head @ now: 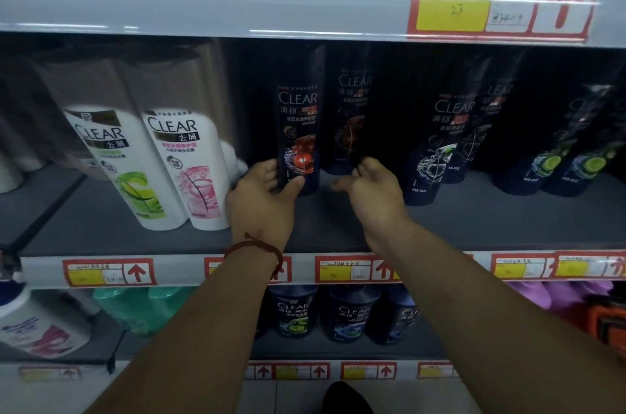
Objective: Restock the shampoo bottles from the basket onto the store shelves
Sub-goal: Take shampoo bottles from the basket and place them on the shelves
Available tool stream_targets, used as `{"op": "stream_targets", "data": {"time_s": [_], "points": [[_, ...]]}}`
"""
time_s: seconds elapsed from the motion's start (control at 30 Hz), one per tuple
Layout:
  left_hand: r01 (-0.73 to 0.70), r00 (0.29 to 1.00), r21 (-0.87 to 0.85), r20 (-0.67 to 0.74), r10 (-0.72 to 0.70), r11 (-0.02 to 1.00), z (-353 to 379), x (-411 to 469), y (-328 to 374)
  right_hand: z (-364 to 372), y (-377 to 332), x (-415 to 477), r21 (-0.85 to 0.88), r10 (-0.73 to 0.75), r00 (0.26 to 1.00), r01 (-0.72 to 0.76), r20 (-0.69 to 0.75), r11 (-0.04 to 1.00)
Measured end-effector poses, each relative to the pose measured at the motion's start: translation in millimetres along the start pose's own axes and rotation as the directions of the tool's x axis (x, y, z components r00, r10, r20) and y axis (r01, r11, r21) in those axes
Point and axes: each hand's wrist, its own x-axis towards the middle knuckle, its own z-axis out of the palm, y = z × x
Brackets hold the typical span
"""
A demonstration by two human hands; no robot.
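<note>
A black CLEAR shampoo bottle with red fruit on its label (298, 129) stands upright on the middle grey shelf (101, 220). My left hand (262, 200) grips its base, thumb across the front and fingers round the left side. My right hand (371, 186) hovers just right of it, fingers loosely curled and holding nothing, its fingertips near the foot of a second black bottle (350, 115) further back. More black CLEAR bottles (437, 142) stand to the right.
Two white CLEAR bottles (159, 169) lean at the left of the same shelf. The shelf below holds dark bottles (294, 315) and green ones (142, 308). Part of an orange object (606, 318) shows at the lower right. Red price tags line the shelf edges.
</note>
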Motion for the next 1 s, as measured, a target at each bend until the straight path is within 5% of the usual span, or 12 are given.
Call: {"op": "stream_targets", "data": {"time_s": [0.27,0.4,0.63,1.0], "points": [[0.004,1.0,-0.021,0.011,-0.004,1.0,-0.6,-0.3,0.6,-1.3,0.6,-0.9,0.02,-0.002,1.0,0.001,0.018,1.0],[0.001,1.0,-0.042,0.017,0.0,0.999,-1.1,-2.0,2.9,-0.6,6.8,-4.6,-0.038,-0.097,0.991,0.094,-0.089,0.995],[-0.027,0.999,-0.042,0.039,0.028,0.999,-2.3,-2.9,2.9,4.6,11.7,-7.6,-0.14,-0.19,0.98,0.197,0.062,0.97],[-0.041,0.991,-0.017,0.126,0.043,0.999,-5.5,3.3,-3.5,6.4,18.3,3.8,-0.104,-0.171,0.985,0.167,-0.031,0.98]]}}
